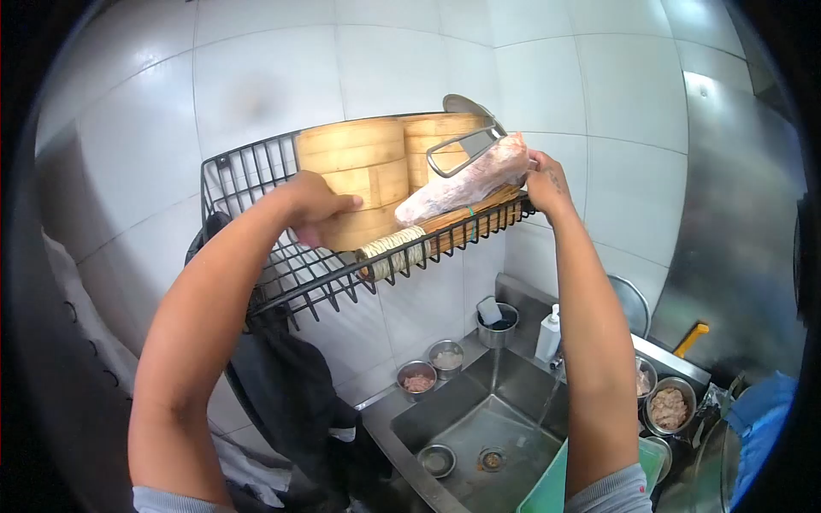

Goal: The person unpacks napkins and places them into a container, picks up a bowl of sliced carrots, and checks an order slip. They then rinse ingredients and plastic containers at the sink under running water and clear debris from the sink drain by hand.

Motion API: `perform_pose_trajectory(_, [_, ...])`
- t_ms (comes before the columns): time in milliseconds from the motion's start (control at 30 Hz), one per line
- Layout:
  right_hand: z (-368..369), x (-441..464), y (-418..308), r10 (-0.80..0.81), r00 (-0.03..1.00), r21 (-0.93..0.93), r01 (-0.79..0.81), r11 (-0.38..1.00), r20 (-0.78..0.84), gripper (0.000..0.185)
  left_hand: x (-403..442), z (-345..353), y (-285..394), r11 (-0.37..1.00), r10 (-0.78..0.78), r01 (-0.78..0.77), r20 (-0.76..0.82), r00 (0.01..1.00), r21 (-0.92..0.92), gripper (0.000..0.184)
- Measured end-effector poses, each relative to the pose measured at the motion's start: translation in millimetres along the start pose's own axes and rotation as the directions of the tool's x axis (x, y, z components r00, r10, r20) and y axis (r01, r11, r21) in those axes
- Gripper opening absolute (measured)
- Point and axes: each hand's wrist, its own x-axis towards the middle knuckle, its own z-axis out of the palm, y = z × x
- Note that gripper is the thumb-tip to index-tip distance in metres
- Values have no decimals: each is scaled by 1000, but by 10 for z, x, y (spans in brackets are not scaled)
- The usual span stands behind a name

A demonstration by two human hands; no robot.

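On a black wire rack (321, 286) fixed to the wall, a tall stack of round bamboo steamers (355, 162) leans slightly. My left hand (321, 205) grips its lower left side, thumb across the front and fingers partly hidden. My right hand (547, 181) is closed at the right end of a pinkish package in clear plastic (466, 184); some fingertips are hidden behind it. The package lies slanted over a bundle of thin wooden sticks (479, 221) with a cord-wrapped end. Behind stand a second steamer stack (428, 141) and a metal-handled utensil (445, 160).
Below is a metal sink (513, 419) with running water and a small bowl (437, 461). Metal bowls of food (416, 380) and a white pump bottle (549, 333) stand around it. Dark cloth (286, 385) hangs under the rack; a yellow handle (691, 339) is at right.
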Motion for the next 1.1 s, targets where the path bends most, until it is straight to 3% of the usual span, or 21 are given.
perform_pose_trajectory(33, [-34,-32,32,-28,999,-2,28,1000,-28,39,-126,-67,122,1000,11,-11,5,1000,-5,57])
perform_pose_trajectory(100, [-142,-224,-224,-33,996,-61,28,998,-88,44,-462,-277,413,893,32,36,-143,989,449,57])
perform_pose_trajectory(133, [-205,-277,-336,-105,990,-89,96,991,-99,44,-478,-348,474,897,214,-39,-356,910,440,57])
perform_pose_trajectory(167, [-241,-320,-418,-175,979,-119,163,980,-106,44,-513,-405,533,889,368,-112,-546,753,444,57])
perform_pose_trajectory(200, [-250,-339,-495,-184,981,-122,175,977,-68,43,-558,-412,593,878,479,-370,-575,663,304,58])
perform_pose_trajectory(233, [-251,-351,-563,-194,979,-136,184,974,-68,43,-702,-371,741,780,556,-604,-622,551,163,58])
perform_pose_trajectory(300, [-196,-408,-671,-250,967,-65,253,965,43,42,-1125,-43,1086,688,725,-558,-471,503,463,51])
perform_pose_trajectory(333, [-220,-518,-868,-125,991,-81,128,988,41,47,-1235,139,1200,586,793,-515,-312,524,626,42])
perform_pose_trajectory(367, [-226,-534,-875,-124,991,-86,127,988,41,47,-1308,305,1297,445,823,-474,-139,550,760,33])
perform_pose_trajectory(433, [-241,-541,-875,19,999,-89,-16,996,30,56,-1154,711,1386,498,759,-257,-273,592,828,17])
perform_pose_trajectory(533, [-549,-795,-965,-58,995,-165,71,984,82,63,-1031,646,1416,555,750,-326,-290,595,765,11])
perform_pose_trajectory(600, [-890,-1032,-1052,-66,990,-229,94,969,125,63,-898,331,1368,570,730,-335,-276,626,750,12])
perform_pose_trajectory(700, [-1460,-1314,-1079,-34,988,-322,83,943,153,64,-680,-209,1301,719,634,-250,-463,619,649,15])
perform_pose_trajectory(800, [-1998,-1579,-1062,17,997,-438,15,899,69,59,-401,-691,1050,842,490,-170,-596,636,512,24])
perform_pose_trajectory(900, [-2457,-1866,-1080,69,997,-479,-49,876,24,57,135,-1075,476,891,366,-76,-609,704,447,32])
perform_pose_trajectory(933, [-2577,-1964,-1095,89,996,-488,-72,870,12,55,321,-1156,204,829,439,-71,-568,696,555,33])
perform_pose_trajectory(1000, [-2776,-2175,-1135,94,996,-488,-77,870,11,54,221,-1163,-101,897,372,-136,-552,746,422,32])
perform_pose_trajectory(1067, [-2905,-2366,-1231,103,995,-487,-87,869,6,52,275,-1095,-304,986,-39,114,-497,867,121,18])
perform_pose_trajectory(1100, [-2963,-2452,-1287,125,992,-504,-110,857,-3,51,469,-1119,-551,985,-37,114,-489,872,129,18])
